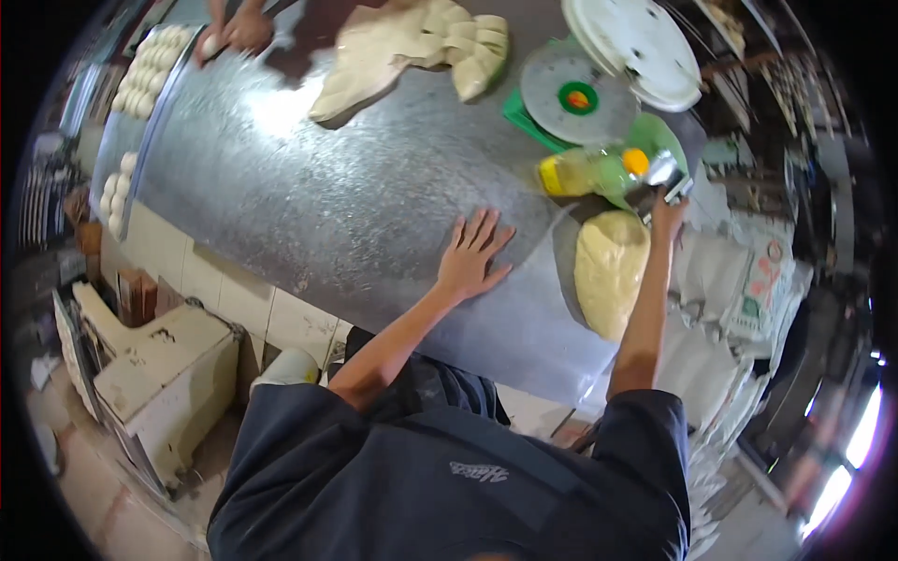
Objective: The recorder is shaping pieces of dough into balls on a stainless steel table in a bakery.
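Observation:
My left hand (472, 257) lies flat on the grey metal tabletop (374, 206), fingers spread and nothing held. At the table's right edge, my right hand (668, 217) is closed around a small metal tool (676, 191) with a pale, shiny end; its exact kind is too small to tell. Beside my right forearm rests a smooth lump of yellow dough (608, 266). Just beyond it a clear bottle (585, 174) of yellowish liquid, with an orange cap and yellow label, lies against a green plastic dish (662, 140).
A green scale (561, 112) with a round grey pan stands at the back right by white round lids (645, 56). Partly cut dough (412, 56) lies at the far side. Another person's hands (245, 30) work far left, near trays of dough balls (150, 75). Sacks (720, 271) sit right.

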A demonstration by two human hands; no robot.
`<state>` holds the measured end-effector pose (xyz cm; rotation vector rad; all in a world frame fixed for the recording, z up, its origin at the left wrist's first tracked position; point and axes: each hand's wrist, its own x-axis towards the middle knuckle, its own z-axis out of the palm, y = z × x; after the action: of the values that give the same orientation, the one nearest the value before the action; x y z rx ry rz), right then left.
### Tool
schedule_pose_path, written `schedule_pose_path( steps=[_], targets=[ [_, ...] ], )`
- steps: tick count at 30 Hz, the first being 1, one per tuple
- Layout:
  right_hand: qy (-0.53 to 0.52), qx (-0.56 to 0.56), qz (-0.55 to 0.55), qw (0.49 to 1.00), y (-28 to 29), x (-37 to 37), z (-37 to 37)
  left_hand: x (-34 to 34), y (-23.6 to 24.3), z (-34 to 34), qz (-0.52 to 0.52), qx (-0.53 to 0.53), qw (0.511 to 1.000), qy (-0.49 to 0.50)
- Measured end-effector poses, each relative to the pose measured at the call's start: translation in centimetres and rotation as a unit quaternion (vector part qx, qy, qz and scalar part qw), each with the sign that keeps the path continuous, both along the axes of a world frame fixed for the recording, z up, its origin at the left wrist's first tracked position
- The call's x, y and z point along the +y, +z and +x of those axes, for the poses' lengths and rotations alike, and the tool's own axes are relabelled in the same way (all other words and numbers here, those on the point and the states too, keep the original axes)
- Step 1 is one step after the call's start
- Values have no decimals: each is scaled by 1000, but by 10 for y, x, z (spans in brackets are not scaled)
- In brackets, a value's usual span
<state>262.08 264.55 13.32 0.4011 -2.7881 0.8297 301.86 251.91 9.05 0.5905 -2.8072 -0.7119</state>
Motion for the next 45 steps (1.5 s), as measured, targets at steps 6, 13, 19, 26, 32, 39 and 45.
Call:
schedule_pose_path(
  steps=[6,13,19,26,32,39,45],
  targets=[
    [-13,285,-38,958,-26,24,75,-204,-25,115,-185,11,873,450],
    [115,112,115,980,-45,65,263,-77,-42,-26,-67,129,926,349],
    [228,7,174,958,-65,101,328,11,-22,127,-3,120,950,288],
    [264,67,35,962,-87,118,335,-96,-47,130,-210,-58,809,547],
    [190,-28,-158,969,-83,159,331,150,-19,44,60,104,971,205],
    [88,-263,-157,948,-83,202,315,204,4,-118,383,350,832,198],
    [192,-317,-120,921,-87,167,229,245,-19,-230,216,330,856,335]
  ],
)
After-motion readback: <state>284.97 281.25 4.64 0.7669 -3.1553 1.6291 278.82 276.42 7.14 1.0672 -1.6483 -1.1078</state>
